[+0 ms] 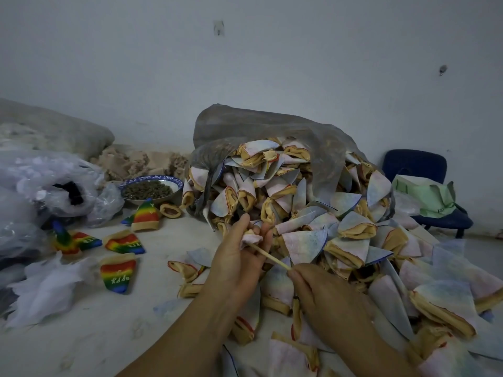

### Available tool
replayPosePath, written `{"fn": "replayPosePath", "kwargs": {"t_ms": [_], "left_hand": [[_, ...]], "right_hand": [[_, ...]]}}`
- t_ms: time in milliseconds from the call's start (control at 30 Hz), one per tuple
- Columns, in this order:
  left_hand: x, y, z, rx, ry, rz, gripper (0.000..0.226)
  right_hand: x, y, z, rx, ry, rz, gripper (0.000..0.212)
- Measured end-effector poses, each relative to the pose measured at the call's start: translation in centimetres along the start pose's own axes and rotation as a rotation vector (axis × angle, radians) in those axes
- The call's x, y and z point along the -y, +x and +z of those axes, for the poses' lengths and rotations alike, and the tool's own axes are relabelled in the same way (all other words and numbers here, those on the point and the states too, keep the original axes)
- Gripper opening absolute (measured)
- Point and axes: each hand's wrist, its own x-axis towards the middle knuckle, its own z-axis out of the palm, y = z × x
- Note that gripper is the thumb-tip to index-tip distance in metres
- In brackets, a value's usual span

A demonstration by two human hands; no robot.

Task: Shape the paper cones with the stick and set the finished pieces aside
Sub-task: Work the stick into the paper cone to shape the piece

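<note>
My left hand [239, 257] grips a small pale cone [251, 238], its fingers curled round it in front of the pile. My right hand [321, 292] pinches the near end of a thin wooden stick [268, 256], whose far end goes into the cone. A big heap of pale inside-out cones [313, 213] spills from a grey plastic bag [258, 129] across the floor to the right. Several rainbow-striped finished cones [123, 243] lie apart on the floor at the left, one of them [117, 273] nearest me.
A bowl [151, 189] of dark pellets stands behind the rainbow cones. Clear plastic bags [46, 191] and white stuffing [49, 287] crowd the left. A blue chair [424, 170] with a green bag [424, 197] is at the right by the wall.
</note>
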Motion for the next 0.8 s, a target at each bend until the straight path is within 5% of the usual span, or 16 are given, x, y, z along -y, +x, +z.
{"fn": "replayPosePath", "kwargs": {"t_ms": [433,600,800], "left_hand": [[2.9,-0.4,-0.5,0.088,0.416,0.079,0.042],[0.5,-0.3,0.3,0.178,0.397,0.085,0.025],[-1.1,0.3,-0.4,0.116,0.397,0.095,0.047]], "right_hand": [[0.5,0.4,-0.6,-0.102,0.133,0.077,0.027],[0.1,0.2,-1.4,-0.177,-0.003,0.013,0.003],[0.1,0.1,-1.3,-0.248,-0.062,-0.001,0.015]]}}
